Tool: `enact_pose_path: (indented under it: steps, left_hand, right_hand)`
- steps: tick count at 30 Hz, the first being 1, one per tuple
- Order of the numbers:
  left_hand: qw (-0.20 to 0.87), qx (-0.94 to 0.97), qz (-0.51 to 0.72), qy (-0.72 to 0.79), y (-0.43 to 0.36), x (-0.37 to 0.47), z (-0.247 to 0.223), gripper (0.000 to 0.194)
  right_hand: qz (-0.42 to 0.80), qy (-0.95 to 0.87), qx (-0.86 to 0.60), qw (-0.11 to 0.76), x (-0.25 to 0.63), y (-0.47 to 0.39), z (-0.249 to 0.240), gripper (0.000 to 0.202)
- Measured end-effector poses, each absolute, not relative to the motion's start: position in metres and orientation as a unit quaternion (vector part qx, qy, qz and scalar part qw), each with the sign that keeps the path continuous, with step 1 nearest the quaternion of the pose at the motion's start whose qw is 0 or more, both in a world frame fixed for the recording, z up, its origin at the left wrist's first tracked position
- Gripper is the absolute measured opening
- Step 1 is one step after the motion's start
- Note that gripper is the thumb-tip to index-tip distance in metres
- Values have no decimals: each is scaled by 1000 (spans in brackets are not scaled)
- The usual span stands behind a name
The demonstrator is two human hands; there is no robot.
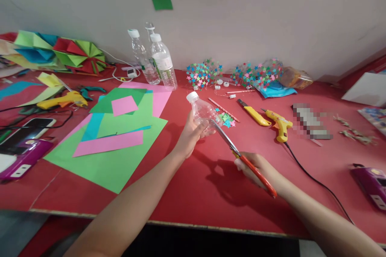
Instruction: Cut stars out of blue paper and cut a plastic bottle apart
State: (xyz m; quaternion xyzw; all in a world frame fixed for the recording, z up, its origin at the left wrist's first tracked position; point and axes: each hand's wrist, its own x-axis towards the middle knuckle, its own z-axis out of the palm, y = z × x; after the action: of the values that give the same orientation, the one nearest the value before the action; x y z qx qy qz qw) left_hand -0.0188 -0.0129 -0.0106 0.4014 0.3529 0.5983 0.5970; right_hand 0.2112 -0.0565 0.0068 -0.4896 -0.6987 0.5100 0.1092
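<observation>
My left hand [190,134] is closed around a clear plastic bottle piece [205,109] with a white cap, its capped end pointing up and to the left. In my right hand [256,168] are scissors [256,171] with red-orange handles. Their metal blades reach up and left to the lower edge of the clear plastic, near my left fingertips. Just behind the bottle piece lie green and blue paper stars [227,119] and a striped pink stick [223,109].
Coloured paper sheets [117,172] cover the left of the red table [181,200]. Upright bottles [164,66] stand by the wall. A yellow cutter [256,115] and a yellow glue gun [280,124] with a black cord lie to the right.
</observation>
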Motion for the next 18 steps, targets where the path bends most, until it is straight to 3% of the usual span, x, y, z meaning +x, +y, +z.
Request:
enact_pose_path:
  steps: [18]
  left_hand:
    - [604,408,587,352,-14,-17,-13,83]
  right_hand:
    - [532,-675,-498,118,207,-60,9,46]
